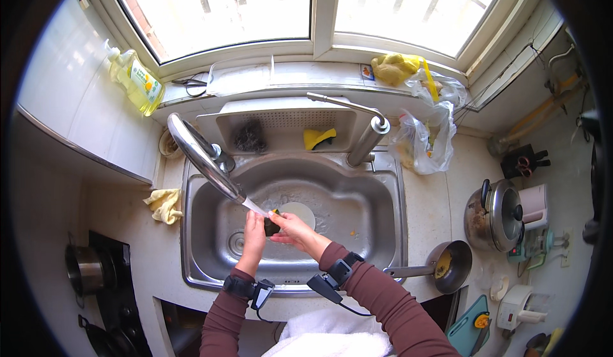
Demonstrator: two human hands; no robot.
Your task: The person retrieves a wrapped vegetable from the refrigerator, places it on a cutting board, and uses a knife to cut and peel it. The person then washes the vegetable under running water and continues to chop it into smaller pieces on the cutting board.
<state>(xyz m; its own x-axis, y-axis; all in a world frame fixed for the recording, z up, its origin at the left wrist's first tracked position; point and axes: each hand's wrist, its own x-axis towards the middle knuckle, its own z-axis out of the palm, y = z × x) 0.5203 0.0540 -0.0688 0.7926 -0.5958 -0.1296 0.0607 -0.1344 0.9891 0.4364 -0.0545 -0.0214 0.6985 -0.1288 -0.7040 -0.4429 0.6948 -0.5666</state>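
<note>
Water runs from the chrome faucet [206, 163] onto my two hands over the stainless steel sink [292, 256]. Between them is a dark green piece with an orange-yellow edge [272, 226], perhaps a piece of squash. My left hand [254, 235] holds its left side, and my right hand [292, 230] grips it from the right with thumb and fingers. A round whitish disc [302, 212], perhaps a plate, lies in the sink behind my right hand. A small orange scrap [352, 233] rests on the sink bottom, right of my hands.
Behind the sink, a rack [287, 117] holds a steel wool scourer [250, 136] and a yellow sponge [318, 138]. At right are a saucepan [449, 267], its handle reaching the sink rim, a lidded pot [495, 215] and a teal cutting board [467, 326]. A yellow cloth [165, 205] lies left.
</note>
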